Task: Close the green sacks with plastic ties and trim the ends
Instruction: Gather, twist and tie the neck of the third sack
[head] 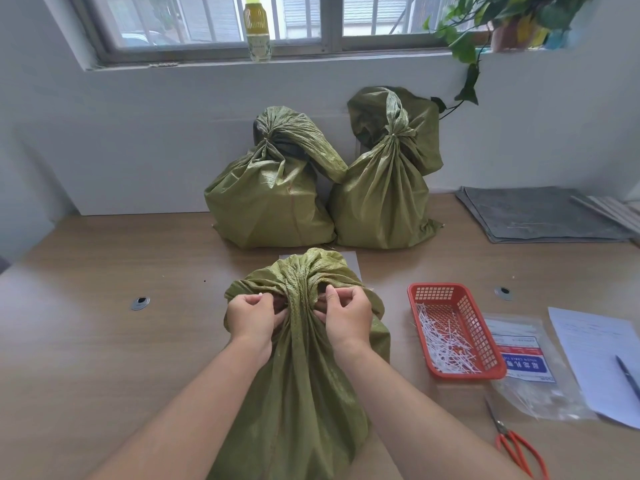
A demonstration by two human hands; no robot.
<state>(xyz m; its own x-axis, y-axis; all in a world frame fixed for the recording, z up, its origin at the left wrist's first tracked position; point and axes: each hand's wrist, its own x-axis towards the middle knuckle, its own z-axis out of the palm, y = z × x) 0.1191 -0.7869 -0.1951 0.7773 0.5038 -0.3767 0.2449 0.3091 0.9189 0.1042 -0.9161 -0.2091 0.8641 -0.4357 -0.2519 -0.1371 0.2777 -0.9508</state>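
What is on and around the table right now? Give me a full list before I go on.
near sack: 1, green, front centre of table, neck bunched
tied sacks: 2, green, back of table against wall, side by side
basket: 1, red, right of near sack, holding white tie pieces
plastic bag: 1, clear with red and blue label, right of basket
scissors: 1, red handles, front right
paper: 1 sheet, white, far right, pen on it
grey mat: 1, back right
bottle: 1, yellow, windowsill
plant: 1, green, sill right
left hand, right hand: both gripping the near sack's neck
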